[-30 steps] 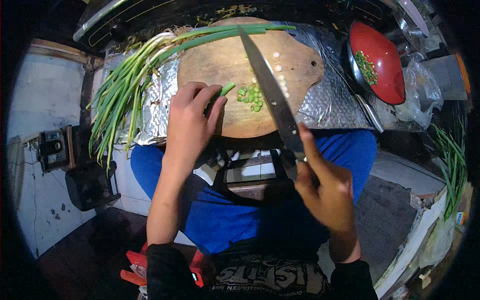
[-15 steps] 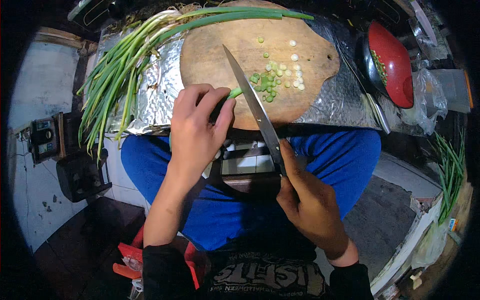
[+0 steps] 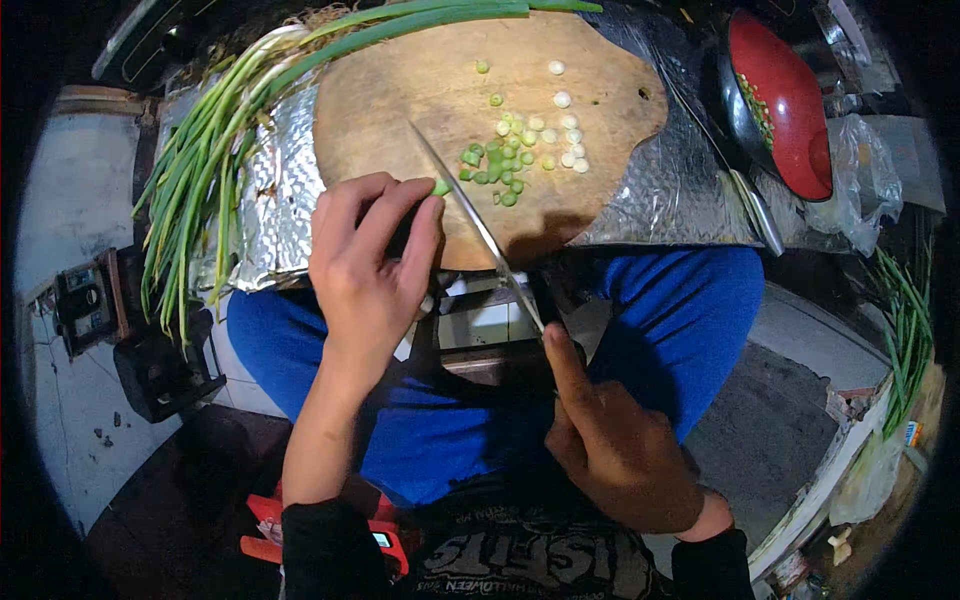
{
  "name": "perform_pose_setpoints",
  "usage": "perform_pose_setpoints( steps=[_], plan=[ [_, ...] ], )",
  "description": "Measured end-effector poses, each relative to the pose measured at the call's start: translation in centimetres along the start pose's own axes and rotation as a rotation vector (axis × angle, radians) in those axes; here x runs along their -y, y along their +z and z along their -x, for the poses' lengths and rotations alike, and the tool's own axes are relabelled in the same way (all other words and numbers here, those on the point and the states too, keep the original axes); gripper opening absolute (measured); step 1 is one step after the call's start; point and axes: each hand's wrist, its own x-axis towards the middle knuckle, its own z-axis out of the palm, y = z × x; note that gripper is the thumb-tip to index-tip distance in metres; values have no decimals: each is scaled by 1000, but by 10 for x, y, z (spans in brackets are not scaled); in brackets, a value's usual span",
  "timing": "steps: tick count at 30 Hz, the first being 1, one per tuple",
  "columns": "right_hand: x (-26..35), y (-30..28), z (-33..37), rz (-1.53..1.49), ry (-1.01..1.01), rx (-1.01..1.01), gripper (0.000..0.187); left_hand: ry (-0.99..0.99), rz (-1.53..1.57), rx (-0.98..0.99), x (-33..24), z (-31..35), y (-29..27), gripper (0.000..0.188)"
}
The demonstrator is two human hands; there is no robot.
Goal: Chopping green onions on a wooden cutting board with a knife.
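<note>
On the wooden cutting board [image 3: 400, 80], my left hand [image 3: 372, 240] grips a green scallion stalk [image 3: 441, 187], whose cut end pokes out past the fingertips. My right hand [image 3: 625, 445] is wrapped round the handle of a kitchen knife [image 3: 462, 203]. The blade slants up and left across the board's near edge, close beside the stalk's end. Right of the blade lie green scallion slices [image 3: 494, 163], with paler white slices [image 3: 570, 135] beyond them. Most of the held stalk is hidden by my left hand.
Whole scallions [image 3: 215, 150] lie over foil [image 3: 290, 170] at the board's left. To the right are a red bowl [image 3: 790, 110] holding chopped bits, another knife [image 3: 757, 210] and a clear plastic bag [image 3: 858, 180]. More green stalks [image 3: 905, 340] stand at far right.
The knife has rotated slightly, its tip moving lower and left, with my right hand a little lower. The whole view has shifted, so the board and slices appear further left.
</note>
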Motion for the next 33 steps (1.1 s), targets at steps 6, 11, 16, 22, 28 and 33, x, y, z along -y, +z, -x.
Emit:
perform_pose_setpoints(
  steps=[6,11,16,22,28,33],
  plan=[
    [2,-27,-1,-44,50,165,80,2,-18,4,0,-1,1,20],
    [0,-27,2,72,51,136,86,-19,-33,27,0,1,1,21],
    [-5,-32,-15,17,67,210,87,-29,-25,62,0,0,-1,21],
    [-8,-25,-35,-59,13,214,90,-69,43,25,5,2,2,21],
    [-7,-19,-25,-204,61,129,86,-82,85,19,7,3,1,22],
    [-8,-14,-13,-58,12,56,77,-59,78,26,8,2,-1,22]
  ],
)
